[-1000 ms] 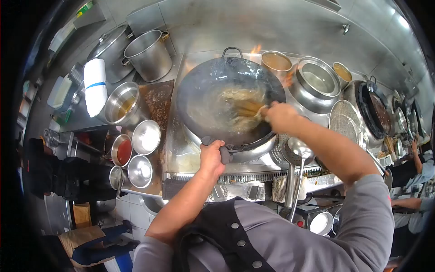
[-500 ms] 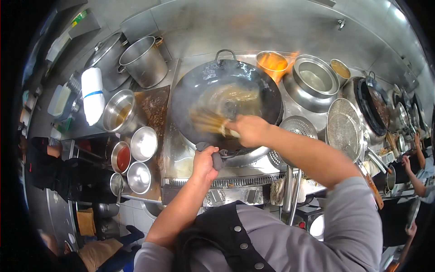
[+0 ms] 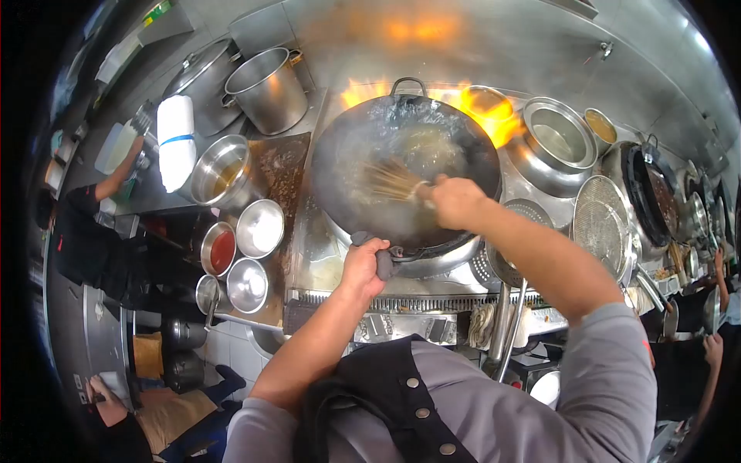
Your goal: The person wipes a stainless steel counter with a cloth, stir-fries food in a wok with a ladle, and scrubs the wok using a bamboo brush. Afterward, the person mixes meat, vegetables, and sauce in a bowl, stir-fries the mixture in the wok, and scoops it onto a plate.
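Observation:
A large black wok point(image 3: 333, 181) sits on the burner with cloudy liquid and steam inside it. My right hand point(image 3: 455, 202) is closed round the bound end of a bamboo wok brush point(image 3: 386, 181), whose splayed bristles lie in the wok. My left hand point(image 3: 363, 268) grips the near handle of the wok through a folded dark grey cloth point(image 3: 384, 261). The cloth hides most of that handle. At the far rim, the other loop handle point(image 3: 408, 83) stands up.
Flames point(image 3: 490, 116) rise behind the wok. On the right are a pot of liquid point(image 3: 556, 139), a mesh strainer point(image 3: 600, 228) and a perforated ladle point(image 3: 529, 212). Steel bowls point(image 3: 260, 229) and a tall pot point(image 3: 266, 92) stand left. Other people work on both sides.
The brush has swept within the wok, and its bristles are less blurred. Flames have flared up behind the wok. The view has shifted slightly; my left hand keeps its grip.

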Demonstrator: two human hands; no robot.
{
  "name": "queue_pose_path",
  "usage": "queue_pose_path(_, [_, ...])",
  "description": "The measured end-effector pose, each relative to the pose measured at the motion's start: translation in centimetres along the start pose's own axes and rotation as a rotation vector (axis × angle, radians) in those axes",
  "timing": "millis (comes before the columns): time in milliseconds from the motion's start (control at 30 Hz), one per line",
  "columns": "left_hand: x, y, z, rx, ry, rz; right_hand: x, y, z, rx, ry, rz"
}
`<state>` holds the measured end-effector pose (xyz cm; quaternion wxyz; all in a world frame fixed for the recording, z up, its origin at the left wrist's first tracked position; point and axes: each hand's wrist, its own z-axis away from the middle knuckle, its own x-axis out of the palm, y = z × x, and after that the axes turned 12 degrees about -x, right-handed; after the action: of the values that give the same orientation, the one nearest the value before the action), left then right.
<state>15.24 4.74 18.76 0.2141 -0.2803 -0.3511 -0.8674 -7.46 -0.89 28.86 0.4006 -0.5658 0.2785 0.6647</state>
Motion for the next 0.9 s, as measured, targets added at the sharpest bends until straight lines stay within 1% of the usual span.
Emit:
queue_pose_path(33, [0.4,0.1,0.2,0.006,0.015,-0.001,-0.3,0.6,0.6,0.019,-0.058,0.038])
queue_pose_path(100, [0.8,0.3,0.5,0.012,0.030,-0.003,-0.3,3.6,-1.2,0.137,0.019,0.102])
queue_pose_path(133, [0.8,0.2,0.5,0.023,0.027,-0.001,0.0,4.9,-3.4,0.175,0.029,0.059])
queue_pose_path(167, [0.8,0.1,0.5,0.032,0.025,0.001,0.7,4.2,-4.6,0.174,0.027,0.060])
queue_pose_path(233, [0.7,0.2,0.2,0.032,0.023,-0.001,1.3,1.7,-6.8,0.150,0.087,-0.013])
queue_pose_path(300, [0.2,0.0,0.1,0.016,0.016,-0.010,1.6,-1.2,-4.7,-0.052,0.175,-0.069])
queue_pose_path(333, [0.1,0.0,0.1,0.019,0.011,-0.006,1.2,-2.2,-2.6,-0.040,0.174,-0.066])
queue_pose_path(400, [0.6,0.1,0.5,0.033,0.019,-0.009,-0.2,-3.3,1.8,-0.097,0.034,-0.105])
queue_pose_path(467, [1.3,0.3,1.0,0.032,0.030,-0.021,-1.0,-1.3,6.3,-0.038,-0.102,-0.045])
queue_pose_path(533, [1.4,0.7,0.7,0.035,0.045,-0.033,-2.4,2.3,8.2,0.065,-0.212,0.090])
queue_pose_path(600, [1.0,0.7,0.2,-0.001,0.060,-0.086,-0.1,9.2,6.4,0.180,-0.021,0.178])
queue_pose_path(667, [-0.2,0.6,-0.4,-0.017,0.044,-0.091,-1.4,10.2,2.0,0.304,0.059,0.183])
queue_pose_path(733, [-0.5,0.9,-1.0,-0.025,0.027,-0.100,1.0,10.8,-3.8,0.230,0.196,0.220])
queue_pose_path(767, [-0.5,0.8,-1.1,0.023,0.047,-0.128,0.8,8.3,-5.7,0.282,0.201,0.116])
queue_pose_path(800, [-0.6,0.5,-1.0,0.065,0.069,-0.159,2.3,6.2,-7.7,0.315,0.321,0.048])
queue_pose_path(833, [-0.7,0.2,-0.7,0.052,0.070,-0.173,2.2,3.7,-8.2,0.285,0.333,-0.031])
queue_pose_path(900, [-0.2,0.2,-0.3,0.101,0.058,-0.111,3.1,0.0,-8.8,0.114,0.221,-0.101])
